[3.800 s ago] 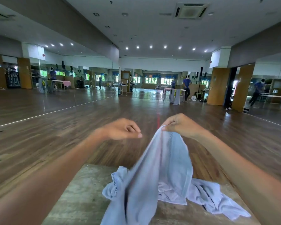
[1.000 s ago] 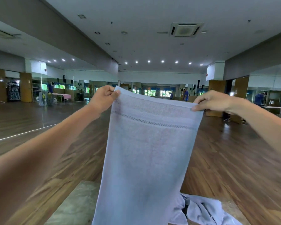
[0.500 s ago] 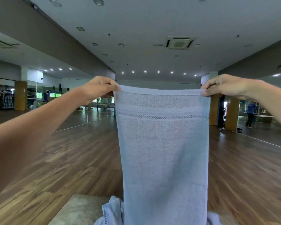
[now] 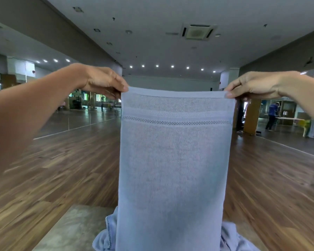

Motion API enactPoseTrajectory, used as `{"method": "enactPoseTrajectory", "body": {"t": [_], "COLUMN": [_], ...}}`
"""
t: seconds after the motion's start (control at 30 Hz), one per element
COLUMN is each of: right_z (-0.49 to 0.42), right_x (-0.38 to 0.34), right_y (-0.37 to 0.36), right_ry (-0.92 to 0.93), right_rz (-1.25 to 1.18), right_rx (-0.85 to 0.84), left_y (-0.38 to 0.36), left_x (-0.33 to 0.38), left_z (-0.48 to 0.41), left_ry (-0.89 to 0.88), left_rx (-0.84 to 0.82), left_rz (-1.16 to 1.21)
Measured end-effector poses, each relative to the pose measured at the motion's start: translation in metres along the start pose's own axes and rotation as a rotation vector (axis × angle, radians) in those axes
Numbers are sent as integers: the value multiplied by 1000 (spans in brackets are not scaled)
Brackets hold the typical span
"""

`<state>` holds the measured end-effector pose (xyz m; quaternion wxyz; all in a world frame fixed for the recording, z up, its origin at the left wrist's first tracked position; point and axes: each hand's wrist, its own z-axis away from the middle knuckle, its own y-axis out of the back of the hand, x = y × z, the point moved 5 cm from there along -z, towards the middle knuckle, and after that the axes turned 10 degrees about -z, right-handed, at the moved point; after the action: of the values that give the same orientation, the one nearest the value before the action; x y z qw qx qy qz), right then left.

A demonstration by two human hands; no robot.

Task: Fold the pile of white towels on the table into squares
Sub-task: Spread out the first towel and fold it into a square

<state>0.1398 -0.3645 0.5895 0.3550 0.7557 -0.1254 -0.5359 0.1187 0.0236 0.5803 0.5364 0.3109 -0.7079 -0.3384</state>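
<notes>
White towel (image 4: 174, 160) hangs flat, its 2 top corners pinched by left hand (image 4: 101, 80) and right hand (image 4: 252, 86).

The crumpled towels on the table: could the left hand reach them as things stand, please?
Probably not. The left hand pinches one top corner of the raised towel, the right hand the other, and that towel hangs in front of the crumpled towels. Letting go would free it.

i see a hall with a wood plank floor (image 4: 62, 169), mirrored walls (image 4: 83, 116), recessed ceiling lights (image 4: 157, 66) and a ceiling vent (image 4: 198, 31)
</notes>
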Motion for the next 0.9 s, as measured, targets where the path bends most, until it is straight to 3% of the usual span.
{"method": "enactPoseTrajectory", "body": {"t": [0.2,0.5,0.67,0.9], "right_z": [-56,-89,-83,-41], "right_x": [55,101,163,315], "right_y": [-31,-76,-126,-243], "right_ry": [-23,109,46,-117], "right_rz": [185,201,272,319], "right_rx": [157,396,300,103], "left_y": [-56,-98,-165,-330], "left_x": [-36,-84,-138,-226], "left_z": [-39,-72,-64,7], "left_ry": [27,5,71,180], "left_rx": [196,517,385,72], "left_rz": [-357,-359,-429,-431]}}
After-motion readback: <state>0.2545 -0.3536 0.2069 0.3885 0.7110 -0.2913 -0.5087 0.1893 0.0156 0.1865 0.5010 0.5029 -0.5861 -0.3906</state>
